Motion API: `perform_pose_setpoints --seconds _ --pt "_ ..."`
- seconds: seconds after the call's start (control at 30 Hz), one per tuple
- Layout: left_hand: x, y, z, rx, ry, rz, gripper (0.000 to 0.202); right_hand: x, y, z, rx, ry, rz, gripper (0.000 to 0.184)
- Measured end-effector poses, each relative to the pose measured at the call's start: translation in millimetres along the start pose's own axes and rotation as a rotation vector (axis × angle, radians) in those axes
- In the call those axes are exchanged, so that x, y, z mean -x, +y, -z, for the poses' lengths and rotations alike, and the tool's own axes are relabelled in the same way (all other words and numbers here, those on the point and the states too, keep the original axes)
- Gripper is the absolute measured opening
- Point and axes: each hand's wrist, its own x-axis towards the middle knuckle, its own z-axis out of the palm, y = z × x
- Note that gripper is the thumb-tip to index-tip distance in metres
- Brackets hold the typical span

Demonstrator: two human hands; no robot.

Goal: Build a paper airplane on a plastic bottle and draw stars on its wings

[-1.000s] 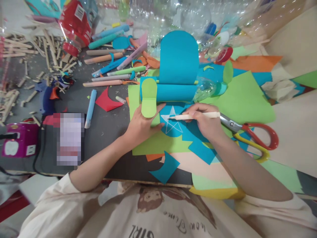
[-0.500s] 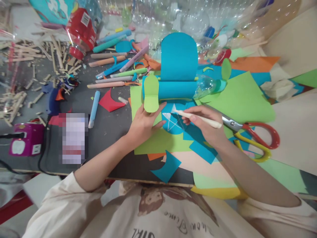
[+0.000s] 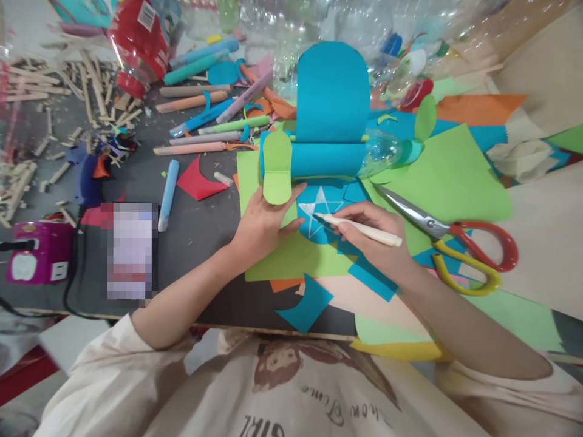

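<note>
In my right hand (image 3: 371, 233) is a white marker pen (image 3: 364, 229), its tip on a blue paper disc (image 3: 325, 233). A white star outline is drawn on the disc, with its top and left points filled in white. My left hand (image 3: 266, 224) lies open, fingers spread, at the disc's left edge over a light green sheet (image 3: 291, 264). Just beyond the hands lies a plastic bottle (image 3: 382, 152) wrapped in blue paper, with a rounded blue flap (image 3: 332, 91) standing up and a green strip (image 3: 277, 170) at its left end.
Large scissors (image 3: 432, 224) with red and yellow handles lie beside my right hand. Further left are a glue gun (image 3: 88, 179), a phone (image 3: 132, 252), a purple box (image 3: 40, 252), several markers (image 3: 200, 121) and wooden sticks (image 3: 98, 85). Clear plastic bottles (image 3: 346, 24) crowd the back.
The pen tip has moved from the star's top point down to its left side, and more white fills the top point. My left hand stays in place; the view has shifted slightly.
</note>
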Motion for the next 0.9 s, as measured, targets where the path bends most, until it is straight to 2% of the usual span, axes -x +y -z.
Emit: perform_pose_setpoints --seconds 0.5,0.67,0.9 --pt "1.7 -2.5 -0.8 -0.022 0.017 -0.036 0.051 -0.8 0.9 0.8 0.070 -0.068 -0.016 0.016" --pt "1.7 -1.6 -1.0 -0.031 0.038 -0.060 0.051 -1.7 -2.0 -1.1 0.109 -0.064 0.009 0.013" --pt "2.8 -2.9 -2.6 -0.058 0.064 -0.061 0.051 -4.0 -5.9 0.0 0.154 -0.122 0.040 0.013"
